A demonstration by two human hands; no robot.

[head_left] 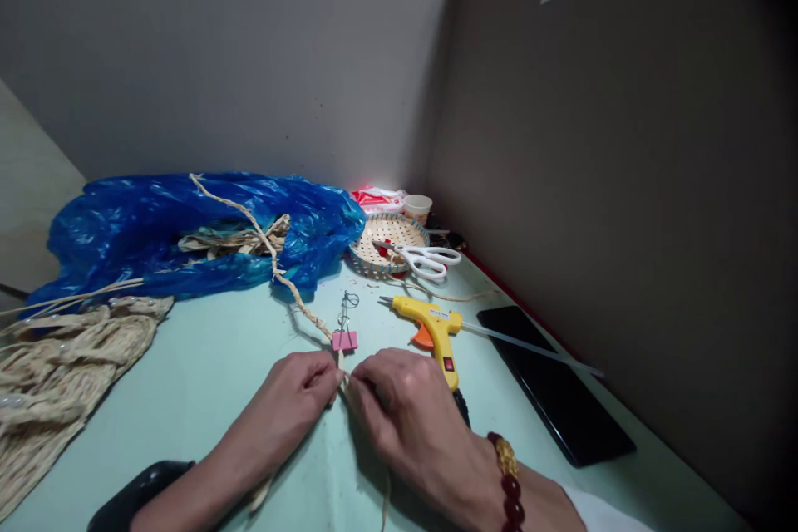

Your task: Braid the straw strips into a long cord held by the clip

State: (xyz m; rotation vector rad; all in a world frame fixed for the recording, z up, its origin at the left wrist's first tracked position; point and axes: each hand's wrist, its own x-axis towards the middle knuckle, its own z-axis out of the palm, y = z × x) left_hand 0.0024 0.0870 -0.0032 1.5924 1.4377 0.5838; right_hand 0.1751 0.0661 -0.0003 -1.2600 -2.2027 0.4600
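A twisted cord of pale dried plant fibre runs from the blue bag down to a pink binder clip, which grips it on the table. Just below the clip, my left hand is closed, thumb and fingers pinching a fibre strand. My right hand also pinches a strand, its fingertips almost meeting the left ones. Loose strand ends trail under both hands toward the near edge. The palms hide part of the fibre.
A blue plastic bag holding more fibre lies at the back. Woven fibre is at left. To the right are a yellow glue gun, a black phone-like slab, and white-handled scissors on a woven basket.
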